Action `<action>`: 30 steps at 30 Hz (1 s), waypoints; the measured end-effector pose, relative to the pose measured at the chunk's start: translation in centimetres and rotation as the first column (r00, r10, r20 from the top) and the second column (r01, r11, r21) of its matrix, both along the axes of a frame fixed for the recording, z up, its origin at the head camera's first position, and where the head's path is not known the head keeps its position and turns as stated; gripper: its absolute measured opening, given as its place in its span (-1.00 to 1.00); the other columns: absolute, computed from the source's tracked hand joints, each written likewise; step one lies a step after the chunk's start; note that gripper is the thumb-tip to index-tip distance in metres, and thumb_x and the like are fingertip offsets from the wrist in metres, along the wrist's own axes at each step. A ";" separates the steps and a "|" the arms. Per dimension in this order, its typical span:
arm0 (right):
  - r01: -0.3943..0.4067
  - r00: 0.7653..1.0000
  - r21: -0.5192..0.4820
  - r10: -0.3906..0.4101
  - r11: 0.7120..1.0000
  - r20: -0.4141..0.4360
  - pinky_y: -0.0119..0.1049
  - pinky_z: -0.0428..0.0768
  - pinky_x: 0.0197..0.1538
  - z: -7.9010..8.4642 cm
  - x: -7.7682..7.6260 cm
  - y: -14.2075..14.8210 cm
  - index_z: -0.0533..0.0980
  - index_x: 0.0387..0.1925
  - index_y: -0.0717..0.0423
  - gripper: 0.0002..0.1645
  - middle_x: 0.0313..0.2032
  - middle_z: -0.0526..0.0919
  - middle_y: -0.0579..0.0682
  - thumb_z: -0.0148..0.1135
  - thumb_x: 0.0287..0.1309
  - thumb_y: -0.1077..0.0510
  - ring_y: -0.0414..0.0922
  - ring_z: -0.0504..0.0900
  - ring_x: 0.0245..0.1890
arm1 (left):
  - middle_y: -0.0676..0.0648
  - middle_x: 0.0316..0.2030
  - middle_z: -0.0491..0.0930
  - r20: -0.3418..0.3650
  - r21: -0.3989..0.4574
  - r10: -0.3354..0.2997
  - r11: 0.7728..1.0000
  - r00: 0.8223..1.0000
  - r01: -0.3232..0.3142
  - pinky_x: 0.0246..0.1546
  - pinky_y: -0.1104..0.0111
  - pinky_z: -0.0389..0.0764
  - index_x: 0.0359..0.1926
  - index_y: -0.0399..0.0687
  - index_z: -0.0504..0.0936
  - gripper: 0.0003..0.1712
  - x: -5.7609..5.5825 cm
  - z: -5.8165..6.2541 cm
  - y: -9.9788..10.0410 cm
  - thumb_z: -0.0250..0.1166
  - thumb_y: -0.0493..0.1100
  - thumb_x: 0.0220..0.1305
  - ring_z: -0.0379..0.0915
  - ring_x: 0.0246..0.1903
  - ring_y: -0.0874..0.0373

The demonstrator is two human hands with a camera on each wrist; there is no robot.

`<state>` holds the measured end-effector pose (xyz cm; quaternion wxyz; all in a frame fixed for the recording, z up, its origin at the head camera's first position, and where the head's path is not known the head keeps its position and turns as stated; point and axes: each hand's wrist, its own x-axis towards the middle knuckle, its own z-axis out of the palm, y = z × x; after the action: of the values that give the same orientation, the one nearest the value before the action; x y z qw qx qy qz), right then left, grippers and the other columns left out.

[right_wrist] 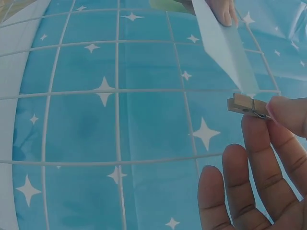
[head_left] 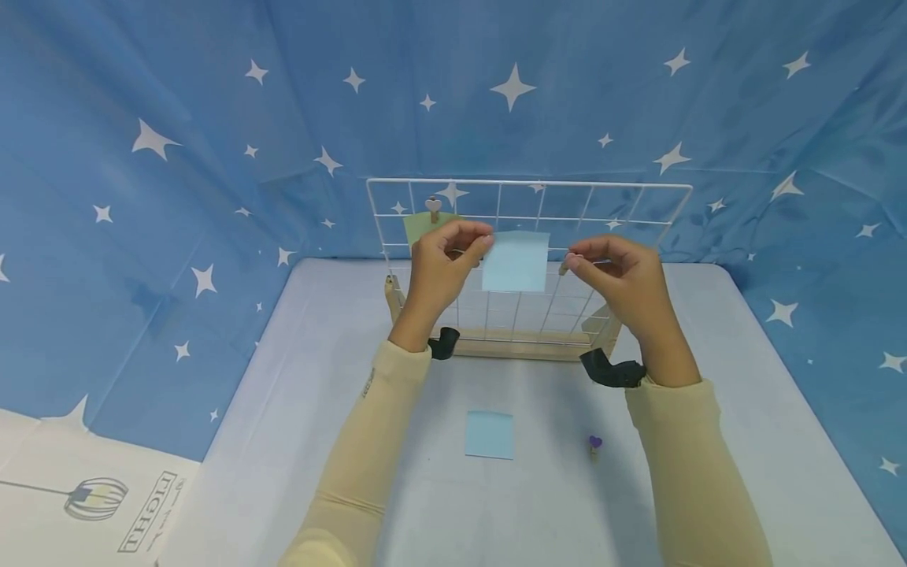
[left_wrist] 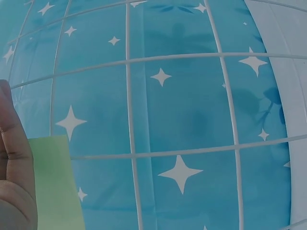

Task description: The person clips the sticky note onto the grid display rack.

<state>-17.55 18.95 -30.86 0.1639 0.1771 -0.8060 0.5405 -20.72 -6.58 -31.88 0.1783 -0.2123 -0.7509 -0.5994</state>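
A light blue sticky note [head_left: 517, 261] is pinched by its upper left corner in my left hand [head_left: 448, 260], in front of a white wire grid panel [head_left: 595, 186]. To the right of the note, my right hand [head_left: 620, 276] pinches a small wooden clothespin [right_wrist: 243, 103] between thumb and fingers. The right wrist view shows that clothespin close to the note's edge; whether they touch I cannot tell. Behind my left hand, a green note [head_left: 420, 227] hangs on the grid under a clothespin with a pale heart [head_left: 434, 206].
On the white table [head_left: 340, 441] lie another blue sticky note [head_left: 490, 435] and a clothespin with a purple heart [head_left: 594, 446]. A wooden base [head_left: 524, 346] supports the grid. Behind stands a blue star-patterned curtain [head_left: 567, 47]. A printed light-coloured cloth [head_left: 42, 457] is at lower left.
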 end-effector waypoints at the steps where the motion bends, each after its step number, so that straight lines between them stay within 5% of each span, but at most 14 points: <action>1: -0.004 1.000 -0.001 0.004 1.000 -0.005 -0.50 0.59 -0.06 0.1 0.0 0.0 0.65 -0.12 0.31 -0.78 -0.25 0.70 -0.18 0.34 0.25 0.24 -0.25 0.70 -0.27 | -0.02 -0.26 0.71 -0.005 0.000 0.002 1.000 1.000 -0.002 -0.26 0.34 0.64 -0.07 -0.10 0.72 -0.78 0.0 0.0 0.0 0.34 -0.10 0.36 0.61 -0.37 0.18; 24: -0.016 0.999 0.003 0.016 1.000 -0.041 -0.48 0.61 -0.13 2.7 -0.9 -1.3 0.65 -0.13 0.30 -0.77 -0.26 0.70 -0.14 0.35 0.24 0.22 -0.18 0.68 -0.23 | -0.03 -0.30 0.73 -0.017 0.033 0.040 0.999 0.999 -0.039 -0.31 0.33 0.65 -0.13 -0.11 0.73 -0.80 -0.8 0.7 0.4 0.37 -0.11 0.33 0.62 -0.42 0.20; 30: -0.017 0.995 -0.010 0.016 1.000 -0.096 -0.49 0.60 -0.29 2.9 -1.0 -1.8 0.67 -0.16 0.29 -0.81 -0.28 0.71 -0.09 0.35 0.24 0.24 -0.20 0.64 -0.30 | -0.02 -0.30 0.73 0.017 0.033 0.044 0.998 0.999 -0.044 -0.31 0.33 0.67 -0.14 -0.08 0.73 -0.79 -0.7 0.8 0.5 0.37 -0.07 0.32 0.62 -0.39 0.18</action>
<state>-18.54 17.11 -27.92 0.1990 0.2088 -0.7926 0.5372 -21.47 -6.05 -31.08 0.1890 -0.1878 -0.7466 -0.6096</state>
